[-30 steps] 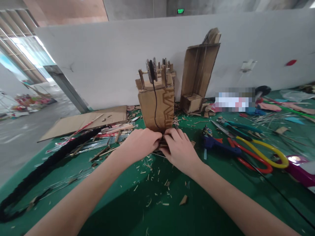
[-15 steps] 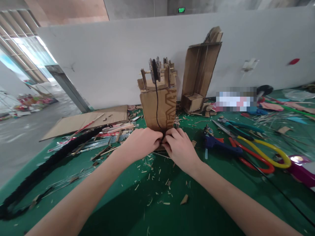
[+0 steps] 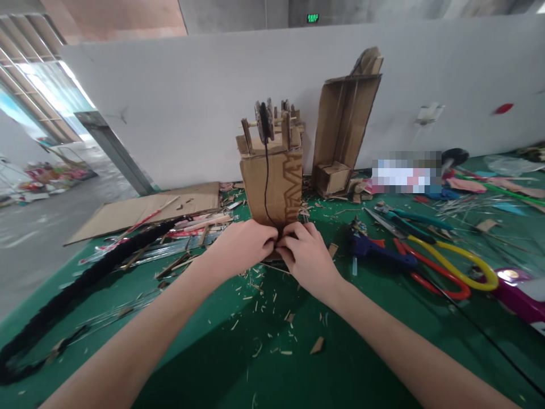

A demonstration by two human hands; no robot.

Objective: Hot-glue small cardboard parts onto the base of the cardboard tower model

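A tall cardboard box stands on the green table, with a cardboard pulley wheel mounted on a wooden axle at its top. From the wheel a black cord runs down the front of the box to my fingers. My left hand is closed, its thumb and fingertips pinching the cord near the foot of the box. Close beside it, my right hand also pinches the cord, fingertips almost touching the left ones. The cord's end between the fingers is hidden.
Right of my hands lie a blue glue gun, scissors with red and yellow handles, and pliers. Another cardboard structure leans at the wall. On the left are a black fuzzy strip and a flat cardboard sheet. Scraps litter the table.
The view has shifted very slightly. Both hands stay at the foot of the box, and the right fingers have moved a little against the cord.
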